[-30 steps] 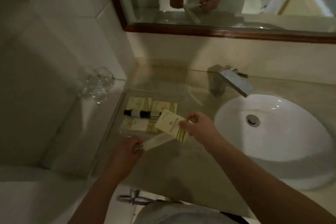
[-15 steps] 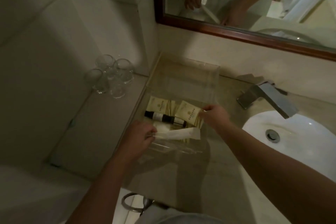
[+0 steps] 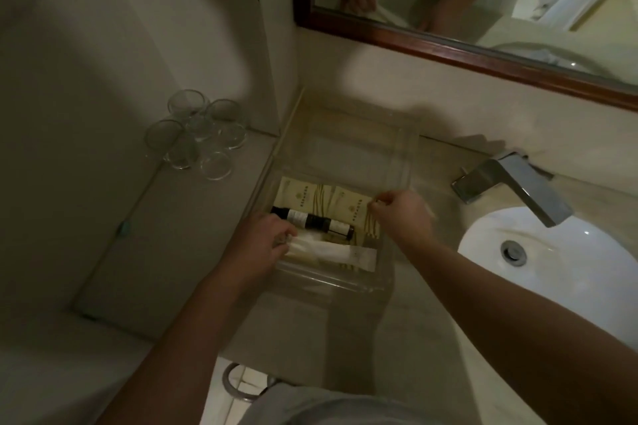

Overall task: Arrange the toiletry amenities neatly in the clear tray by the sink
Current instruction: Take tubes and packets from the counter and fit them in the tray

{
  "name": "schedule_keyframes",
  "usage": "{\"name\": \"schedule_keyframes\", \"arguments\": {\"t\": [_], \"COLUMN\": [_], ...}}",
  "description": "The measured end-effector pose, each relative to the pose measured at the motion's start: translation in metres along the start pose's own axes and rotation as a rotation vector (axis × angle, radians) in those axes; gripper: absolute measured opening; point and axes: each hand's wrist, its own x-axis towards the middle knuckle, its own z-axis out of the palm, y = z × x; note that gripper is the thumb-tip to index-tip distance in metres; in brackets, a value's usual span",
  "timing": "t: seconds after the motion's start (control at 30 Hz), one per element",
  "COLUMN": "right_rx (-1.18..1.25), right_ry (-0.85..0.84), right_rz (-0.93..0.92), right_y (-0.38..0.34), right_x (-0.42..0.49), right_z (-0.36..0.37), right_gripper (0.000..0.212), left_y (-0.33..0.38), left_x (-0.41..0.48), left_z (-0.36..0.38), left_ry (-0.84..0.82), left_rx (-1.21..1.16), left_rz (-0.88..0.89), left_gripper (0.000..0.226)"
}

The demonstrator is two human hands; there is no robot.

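A clear tray (image 3: pixel 348 281) sits on the counter left of the sink. Two cream packets lie in it side by side, a left packet (image 3: pixel 298 195) and a right packet (image 3: pixel 355 210). Two small dark bottles (image 3: pixel 310 219) lie end to end in front of them. A long white sachet (image 3: pixel 340 254) lies along the tray's near side. My left hand (image 3: pixel 264 241) pinches the sachet's left end. My right hand (image 3: pixel 402 216) pinches the right edge of the right cream packet.
Several upturned clear glasses (image 3: pixel 196 136) stand on the ledge to the left. A chrome tap (image 3: pixel 514 183) and white basin (image 3: pixel 559 259) are on the right. A wood-framed mirror (image 3: pixel 448 41) hangs on the back wall. The tray's far half holds nothing.
Both hands have lowered their items into the tray: the cream packet now lies beside the other packet, and the white sachet rests along the near side. The camera has shifted left.
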Motion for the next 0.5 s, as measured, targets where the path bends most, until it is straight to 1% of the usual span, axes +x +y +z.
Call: {"name": "schedule_keyframes", "arguments": {"t": [0.1,0.17,0.23,0.27,0.33,0.43,0.5], "right_rx": [-0.122,-0.135,-0.169,-0.217,-0.321,-0.420,-0.474], "right_ry": [0.150,0.185,0.100,0.035,-0.052,-0.089,-0.100], "right_rz": [-0.091,-0.213,-0.341,-0.391,-0.470,-0.531,-0.545], "right_y": [0.009,0.016,0.019,0.017,0.014,0.009,0.010], "right_x": [-0.013,-0.026,-0.039,-0.046,-0.056,-0.063,-0.063], "right_z": [0.004,0.005,0.009,0.013,0.022,0.029,0.033], "right_gripper": [0.036,0.032,0.022,0.019,0.020,0.023,0.023], "left_y": [-0.003,-0.005,-0.008,-0.009,-0.009,-0.008,-0.009], "left_x": [0.000,-0.004,-0.011,-0.017,-0.030,-0.044,-0.047], "left_z": [0.005,0.009,0.017,0.022,0.034,0.051,0.056], "left_ry": [0.062,0.154,0.221,0.228,0.201,0.116,0.095], "left_rx": [-0.014,-0.017,0.022,0.041,0.071,0.107,0.138], "left_rz": [0.007,0.003,0.023,0.038,0.038,-0.012,-0.001], "left_gripper": [0.041,0.038,0.034,0.035,0.039,0.047,0.050]}}
